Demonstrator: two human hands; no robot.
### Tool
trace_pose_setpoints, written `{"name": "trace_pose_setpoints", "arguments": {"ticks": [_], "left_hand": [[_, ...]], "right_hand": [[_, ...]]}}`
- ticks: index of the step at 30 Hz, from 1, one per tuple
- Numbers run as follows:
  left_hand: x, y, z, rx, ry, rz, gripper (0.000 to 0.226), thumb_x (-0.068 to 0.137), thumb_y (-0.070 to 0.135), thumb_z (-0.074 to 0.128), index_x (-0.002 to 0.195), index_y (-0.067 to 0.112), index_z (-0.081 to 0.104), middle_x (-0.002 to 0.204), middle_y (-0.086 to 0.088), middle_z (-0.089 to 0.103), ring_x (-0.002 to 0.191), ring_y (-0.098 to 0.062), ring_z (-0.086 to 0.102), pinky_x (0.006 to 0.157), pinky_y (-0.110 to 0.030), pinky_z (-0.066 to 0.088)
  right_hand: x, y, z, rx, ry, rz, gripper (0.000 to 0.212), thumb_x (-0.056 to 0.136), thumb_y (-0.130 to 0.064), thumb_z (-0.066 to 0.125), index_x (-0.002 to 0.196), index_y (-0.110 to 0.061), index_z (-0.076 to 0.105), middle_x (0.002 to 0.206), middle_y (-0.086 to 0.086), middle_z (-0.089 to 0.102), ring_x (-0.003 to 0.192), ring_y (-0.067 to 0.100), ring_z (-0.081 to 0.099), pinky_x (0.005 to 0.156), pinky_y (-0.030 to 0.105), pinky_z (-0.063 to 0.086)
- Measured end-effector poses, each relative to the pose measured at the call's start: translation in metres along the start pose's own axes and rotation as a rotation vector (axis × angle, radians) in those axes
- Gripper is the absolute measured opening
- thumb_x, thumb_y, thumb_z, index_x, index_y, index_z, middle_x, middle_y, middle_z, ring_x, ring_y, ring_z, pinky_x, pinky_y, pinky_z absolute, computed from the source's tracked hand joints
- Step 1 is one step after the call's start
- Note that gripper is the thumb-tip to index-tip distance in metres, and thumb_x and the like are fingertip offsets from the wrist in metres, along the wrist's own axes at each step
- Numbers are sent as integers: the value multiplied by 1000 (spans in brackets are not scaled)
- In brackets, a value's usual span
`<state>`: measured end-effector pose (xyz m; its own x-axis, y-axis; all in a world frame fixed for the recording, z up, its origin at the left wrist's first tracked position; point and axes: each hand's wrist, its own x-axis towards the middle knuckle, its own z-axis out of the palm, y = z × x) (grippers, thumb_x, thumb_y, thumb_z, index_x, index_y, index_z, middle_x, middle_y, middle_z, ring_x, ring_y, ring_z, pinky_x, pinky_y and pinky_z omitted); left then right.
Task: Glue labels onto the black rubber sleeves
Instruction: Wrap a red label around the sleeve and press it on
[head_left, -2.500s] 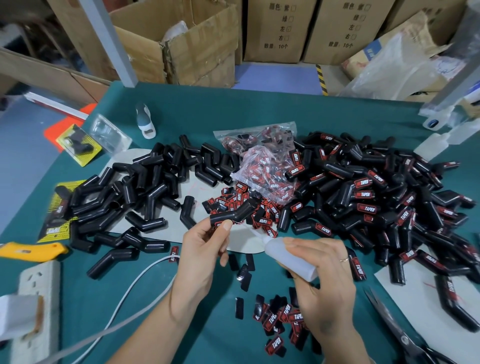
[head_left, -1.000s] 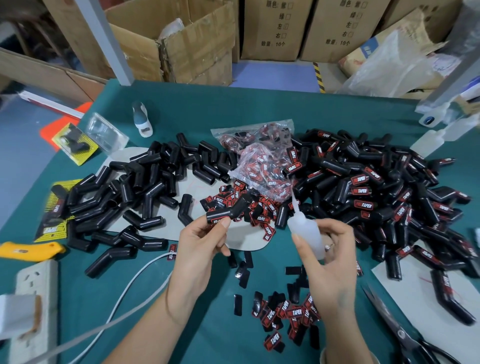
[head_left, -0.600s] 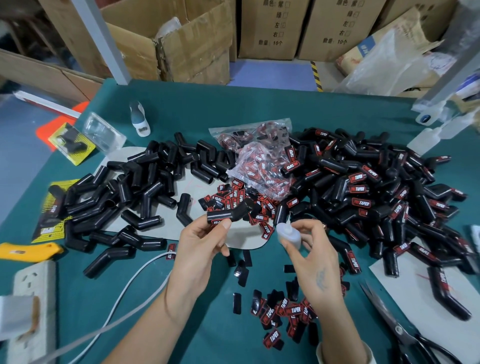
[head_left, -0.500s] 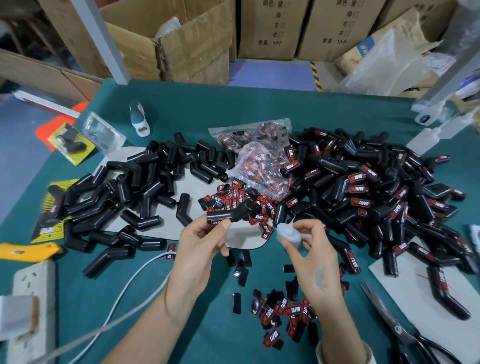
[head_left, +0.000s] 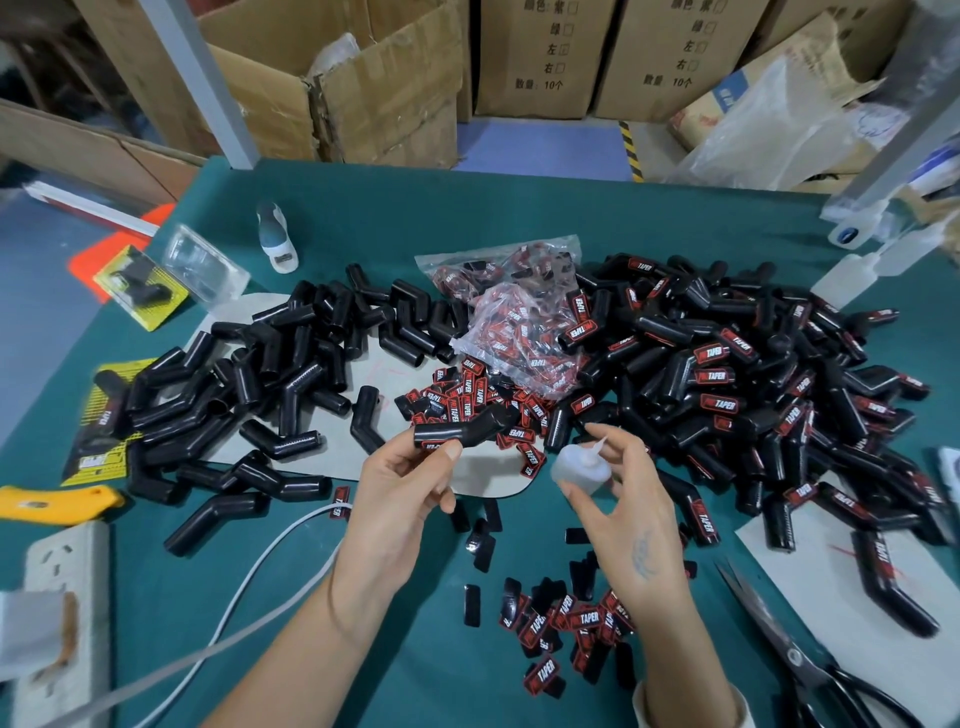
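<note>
The left hand (head_left: 400, 483) pinches a bent black rubber sleeve (head_left: 464, 429), long axis roughly level. Just right of it, the right hand (head_left: 618, 499) grips the glue bottle (head_left: 581, 467), nozzle pointing up.

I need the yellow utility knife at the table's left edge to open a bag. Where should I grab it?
Grip the yellow utility knife around the middle of its handle, coming from above with fingers across its width. It lies flat and lengthwise along the green table, with bare table along its near side. Its left end runs out of view, so I cannot tell which end holds the blade.
</note>
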<state>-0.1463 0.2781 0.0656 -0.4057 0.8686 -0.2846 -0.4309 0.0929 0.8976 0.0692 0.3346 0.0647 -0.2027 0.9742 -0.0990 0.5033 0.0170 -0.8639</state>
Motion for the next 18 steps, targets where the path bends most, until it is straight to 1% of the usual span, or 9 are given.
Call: {"name": "trace_pose_setpoints", "arguments": {"ticks": [5, 7, 8, 10, 12, 13, 15, 17, 18], "left_hand": [[-1, 2, 0, -27, 3, -28, 10, 83, 14, 73, 91, 14, 80, 62, -1, 36, 52, -10, 40, 47, -20, 42], [0, 1, 0, -43, -3, -45, 9, 83, 14, 74, 90, 15, 80, 63, -2, 35, 53, -11, 40, 46, -20, 40], [0, 1, 0, -56, -8, -61, 9, 83, 14, 76, 90, 15, 81, 63, -1, 35, 53, -11, 39, 46, -20, 39], [0, 2, -1, -106, -19, -104, 12, 78, 17, 82, 90, 14, 79, 64, 0, 40, 56, -10, 41, 46, -19, 37], [-2, 2, -4, -201, -33, -175, 19, 69, 20, 88, 84, 14, 77, 70, 0, 52, 62, -10, 49, 48, -20, 40], [-3, 2, -3, -253, -44, -218, 20, 67, 20, 89, 80, 16, 76, 74, -1, 59, 66, -10, 55, 51, -21, 43], [-5, 0, -1, -341, -61, -292, 18, 61, 20, 91, 72, 18, 76, 81, -5, 69, 72, -12, 64, 62, -24, 49], [-7, -3, 4, -370, -62, -339, 23, 56, 20, 91, 73, 15, 77, 87, -11, 71, 75, -15, 67, 70, -28, 48], [-9, -4, 8, -370, -74, -356, 34, 55, 20, 92, 82, 9, 75, 93, -15, 70, 79, -20, 67, 74, -30, 48]], "right_hand": [[0, 4, -3, 74, 16, -45, 75, 86, -26, 84, 139, -58, 41, 127, -26, 59, 121, -3, 59, 100, 35, 52], [0, 4, -2, 86, 63, -72, 76, 85, -41, 83, 141, -64, 37, 131, -29, 57, 124, -4, 57, 103, 35, 49], [-1, 2, -3, 88, 122, -102, 73, 86, -52, 79, 144, -62, 36, 134, -29, 56, 127, -2, 55, 104, 34, 46], [-3, -4, -5, 46, 354, -329, 61, 93, -61, 64, 147, -41, 44, 138, -23, 57, 130, 5, 55, 103, 32, 43], [-9, -5, -7, 1, 590, -722, 37, 104, -43, 55, 128, -15, 57, 124, -13, 62, 120, 11, 59, 95, 35, 48], [-13, -6, -4, -2, 635, -872, 24, 106, -33, 52, 116, -12, 59, 113, -11, 62, 115, 7, 60, 90, 33, 49], [-20, -9, 9, 42, 557, -958, 9, 106, -22, 55, 105, -15, 61, 103, -10, 62, 106, -2, 60, 87, 22, 48], [-24, -14, 31, 136, 375, -817, 7, 105, -20, 62, 108, -17, 68, 101, -9, 65, 98, 1, 63, 85, 16, 48], [-25, -18, 41, 175, 290, -707, 8, 104, -22, 64, 108, -19, 70, 102, -11, 67, 95, 2, 64, 84, 14, 48]]}}
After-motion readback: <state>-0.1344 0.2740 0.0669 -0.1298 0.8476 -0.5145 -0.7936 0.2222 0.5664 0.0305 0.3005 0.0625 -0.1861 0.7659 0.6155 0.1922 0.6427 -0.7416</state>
